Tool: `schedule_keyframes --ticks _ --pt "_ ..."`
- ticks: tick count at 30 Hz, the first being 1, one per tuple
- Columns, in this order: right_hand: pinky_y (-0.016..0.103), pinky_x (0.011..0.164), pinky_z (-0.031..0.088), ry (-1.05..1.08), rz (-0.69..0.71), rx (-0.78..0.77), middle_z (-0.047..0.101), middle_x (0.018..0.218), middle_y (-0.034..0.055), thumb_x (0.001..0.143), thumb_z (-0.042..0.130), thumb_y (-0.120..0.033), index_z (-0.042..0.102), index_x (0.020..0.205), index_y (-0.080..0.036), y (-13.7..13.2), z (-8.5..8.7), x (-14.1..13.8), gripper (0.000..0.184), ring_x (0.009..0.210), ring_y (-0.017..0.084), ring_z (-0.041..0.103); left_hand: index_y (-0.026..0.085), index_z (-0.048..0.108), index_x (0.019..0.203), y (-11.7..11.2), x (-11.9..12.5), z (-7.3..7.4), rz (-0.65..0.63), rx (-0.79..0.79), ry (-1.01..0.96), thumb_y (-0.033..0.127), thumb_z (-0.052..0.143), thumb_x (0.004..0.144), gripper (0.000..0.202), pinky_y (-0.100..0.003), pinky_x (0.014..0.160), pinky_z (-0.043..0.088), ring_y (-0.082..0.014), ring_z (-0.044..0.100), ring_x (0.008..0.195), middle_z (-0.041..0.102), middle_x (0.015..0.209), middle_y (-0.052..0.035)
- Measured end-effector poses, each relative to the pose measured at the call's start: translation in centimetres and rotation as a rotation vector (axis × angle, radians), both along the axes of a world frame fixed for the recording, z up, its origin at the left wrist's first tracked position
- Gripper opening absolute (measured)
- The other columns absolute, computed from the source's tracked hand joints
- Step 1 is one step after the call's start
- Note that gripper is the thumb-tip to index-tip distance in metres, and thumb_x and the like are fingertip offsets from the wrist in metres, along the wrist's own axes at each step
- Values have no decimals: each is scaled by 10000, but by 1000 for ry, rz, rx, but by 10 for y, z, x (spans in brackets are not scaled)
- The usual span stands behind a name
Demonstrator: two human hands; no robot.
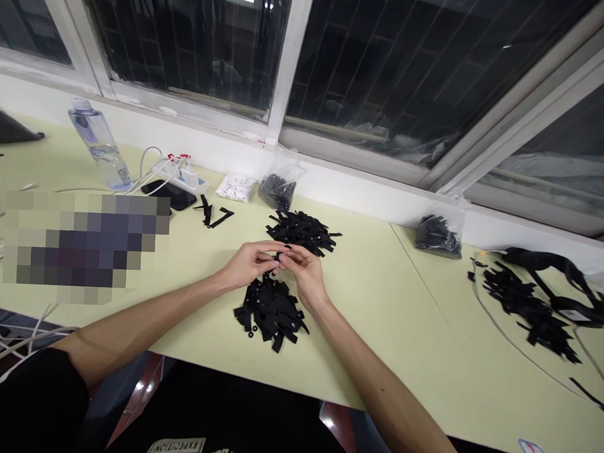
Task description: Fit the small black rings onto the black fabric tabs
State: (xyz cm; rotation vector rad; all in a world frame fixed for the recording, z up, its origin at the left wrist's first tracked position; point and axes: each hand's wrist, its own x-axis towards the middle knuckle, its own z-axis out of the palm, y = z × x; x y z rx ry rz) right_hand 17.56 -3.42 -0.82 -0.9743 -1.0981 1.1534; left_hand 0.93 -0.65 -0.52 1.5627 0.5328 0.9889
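My left hand [250,263] and my right hand [303,270] meet fingertip to fingertip over the table, both closed in a pinch. Between them is a small black strip [279,256], mostly covered by the fingers. Just below the hands lies a loose pile of short black strips [273,312], with a few small black rings [253,332] at its lower left edge. Behind the hands is a second pile of black strips [304,232].
Along the window wall stand a water bottle [102,148], a power strip [186,178], a phone [169,194], a white packet [236,187] and bags of black pieces [277,189] [438,236]. At right lie more strips [526,306], a black headband-like device [564,285] and a cable.
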Motion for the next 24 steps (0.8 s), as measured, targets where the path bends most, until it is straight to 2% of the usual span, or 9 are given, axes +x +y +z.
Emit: schedule_keyframes --ticks 3,6,10,20,24 --pt "296 656 534 -29 62 -4 661 748 7 697 802 -367 711 878 -187 -1 1 0 271 644 130 578 206 684 1173 0 0 1 -12 0 26 258 666 844 333 -306 797 600 -198 712 912 492 1434 -119" --pt "307 650 539 -13 85 -10 613 660 -13 696 800 -381 723 856 -190 -2 2 1 261 620 131 554 198 684 1170 0 0 2 -14 10 28 249 657 846 328 -304 781 602 -193 713 894 504 1422 -122" --pt "303 665 538 23 100 -26 609 676 -20 692 807 -372 716 853 -199 -2 2 1 253 625 122 547 209 673 1194 1 -1 2 -23 23 36 233 645 850 345 -316 780 603 -200 710 902 538 1385 -120" --pt "309 741 533 47 116 -57 647 767 -7 681 812 -339 680 824 -207 1 2 6 236 685 130 597 219 673 1202 3 -2 0 -13 56 43 225 626 859 346 -307 773 602 -180 706 881 482 1433 -110" --pt "315 745 530 52 125 -73 646 769 -6 664 810 -327 698 870 -211 0 5 6 262 692 133 586 228 663 1218 3 -3 0 -17 72 52 215 614 861 360 -303 775 597 -173 704 876 490 1427 -101"
